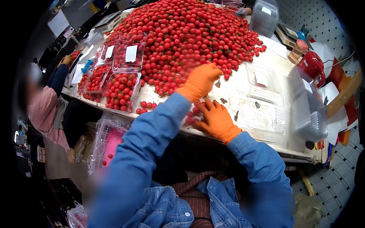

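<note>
A large heap of red cherry tomatoes covers the far middle of the white table. My left hand, in an orange glove, is over the heap's near edge with its fingers curled together; whatever they may hold is hidden. Close to the table's front edge, my orange-gloved right hand has its fingers spread beside a few loose cherry tomatoes, near its thumb and forefinger. To the left stands a clear plastic box filled with cherry tomatoes, its labelled lid folded back. Right of my hands lies an empty clear box, lid open.
Stacked clear boxes stand at right and far right. A red kettle and a scale are beyond. At left a person in pink works; a crate sits below the table edge.
</note>
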{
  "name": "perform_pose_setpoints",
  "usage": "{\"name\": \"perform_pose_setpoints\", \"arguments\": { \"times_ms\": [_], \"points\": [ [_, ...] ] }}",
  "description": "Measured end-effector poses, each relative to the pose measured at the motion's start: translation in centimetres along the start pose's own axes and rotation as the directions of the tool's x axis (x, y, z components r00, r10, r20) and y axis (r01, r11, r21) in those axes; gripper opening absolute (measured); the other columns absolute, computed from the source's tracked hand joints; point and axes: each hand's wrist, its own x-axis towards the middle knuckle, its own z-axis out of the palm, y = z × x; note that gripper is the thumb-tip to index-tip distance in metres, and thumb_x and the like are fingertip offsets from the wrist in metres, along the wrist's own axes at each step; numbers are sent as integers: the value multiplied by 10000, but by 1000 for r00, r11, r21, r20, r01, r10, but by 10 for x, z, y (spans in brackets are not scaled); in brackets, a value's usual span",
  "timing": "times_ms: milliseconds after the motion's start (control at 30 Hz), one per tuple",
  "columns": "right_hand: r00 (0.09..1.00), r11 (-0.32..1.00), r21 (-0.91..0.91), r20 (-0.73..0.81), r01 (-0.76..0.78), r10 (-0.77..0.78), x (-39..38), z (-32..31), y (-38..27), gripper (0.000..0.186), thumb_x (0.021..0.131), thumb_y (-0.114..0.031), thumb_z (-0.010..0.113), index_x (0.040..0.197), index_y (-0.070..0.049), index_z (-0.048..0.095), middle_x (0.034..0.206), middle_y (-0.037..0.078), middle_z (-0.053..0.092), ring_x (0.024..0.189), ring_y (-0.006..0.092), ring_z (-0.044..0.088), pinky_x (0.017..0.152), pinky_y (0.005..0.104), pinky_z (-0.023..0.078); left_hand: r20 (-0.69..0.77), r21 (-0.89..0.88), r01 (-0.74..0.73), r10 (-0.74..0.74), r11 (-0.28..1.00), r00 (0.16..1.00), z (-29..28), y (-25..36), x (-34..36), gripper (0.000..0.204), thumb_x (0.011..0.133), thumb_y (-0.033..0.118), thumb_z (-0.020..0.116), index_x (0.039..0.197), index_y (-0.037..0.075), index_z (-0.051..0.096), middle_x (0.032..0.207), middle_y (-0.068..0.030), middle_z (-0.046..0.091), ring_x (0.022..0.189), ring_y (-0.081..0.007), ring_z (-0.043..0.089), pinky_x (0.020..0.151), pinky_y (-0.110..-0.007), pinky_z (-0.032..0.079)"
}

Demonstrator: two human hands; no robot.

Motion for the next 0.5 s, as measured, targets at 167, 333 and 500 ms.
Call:
{"name": "perform_pose_setpoints", "arguments": {
  "times_ms": [167, 333, 500],
  "points": [
    [999, 998, -52, 12, -41, 42, 1, -12, 3, 693, 782, -517, 648, 1337, -140, 475, 1266, 161, 489, 1056, 348, 525, 837, 456, 430, 157, -142, 374, -352, 917, 923, -158, 47, -66, 105, 868, 28, 635, 961, -14, 660, 899, -90, 641, 851, -165, 609, 757, -289, 480],
    [995, 989, -118, 27, -88, 91, 0, -27, 17, 671, 759, -488, 665, 1287, -108, 501, 1196, 121, 521, 997, 306, 573, 769, 434, 457, 294, 726, 424, -802, 542, 521, -249, 9, -252, 124, 752, 196, 652, 770, 77, 681, 808, -167, 652, 815, -368, 634, 730, -448, 509],
    [988, 988, -69, 57, -140, 144, 0, -37, 24, 618, 766, -487, 663, 1235, -107, 527, 1144, 112, 545, 973, 303, 584, 760, 437, 460, 344, 801, 412, -897, 434, 277, -263, -11, -347, 223, 756, 275, 667, 842, 74, 709, 869, -176, 673, 871, -378, 636, 788, -452, 507]
  ]
}}
